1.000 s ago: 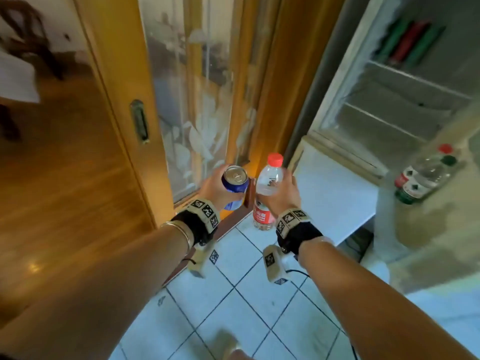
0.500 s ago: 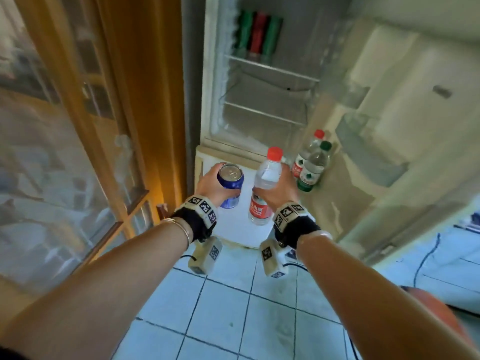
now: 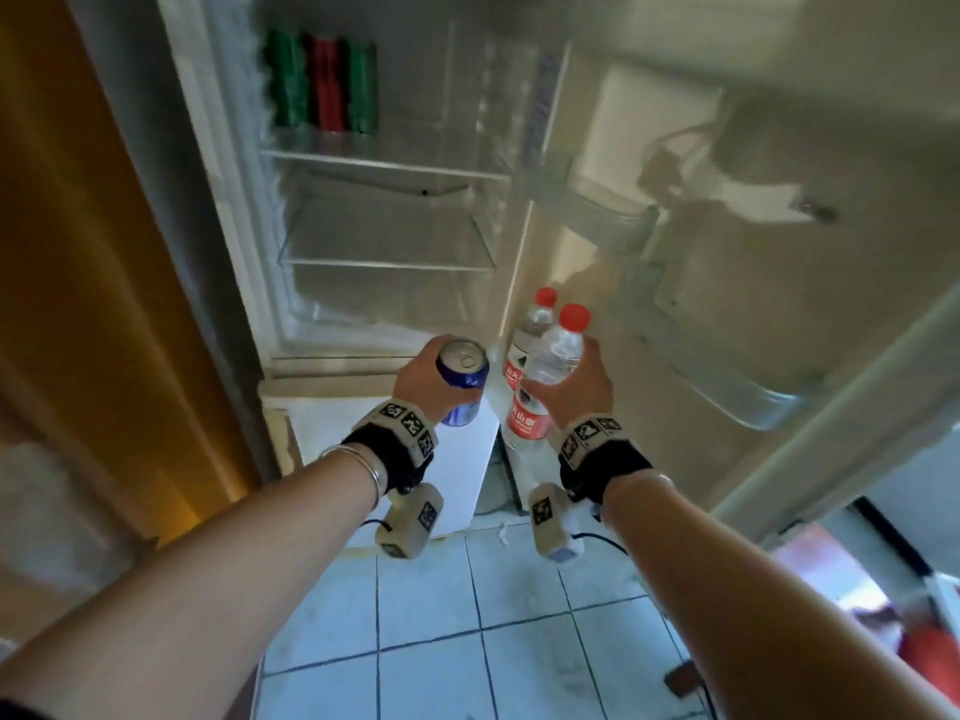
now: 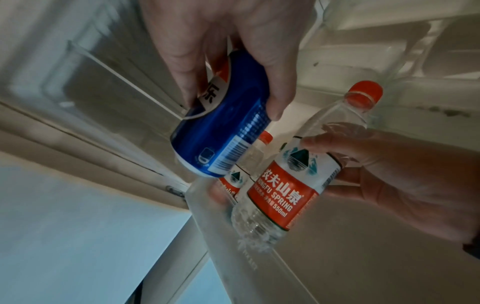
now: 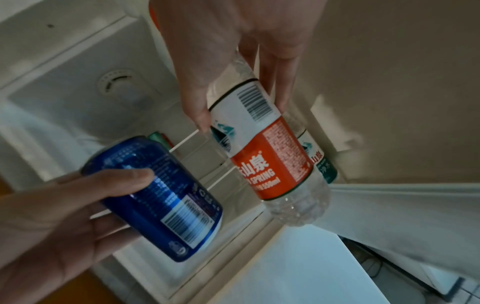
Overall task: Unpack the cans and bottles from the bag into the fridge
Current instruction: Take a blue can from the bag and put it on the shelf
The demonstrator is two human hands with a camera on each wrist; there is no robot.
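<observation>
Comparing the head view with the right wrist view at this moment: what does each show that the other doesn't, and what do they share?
Head only: the can's silver top, the bottle's red cap, both wristbands, the tiled floor, and the upper door bins.
Right wrist only: barcodes on the blue can and the water bottle, plus a round vent in the fridge.
Both: left hand gripping the can, right hand gripping the bottle, another bottle in the door, and the cans on the top shelf.
</observation>
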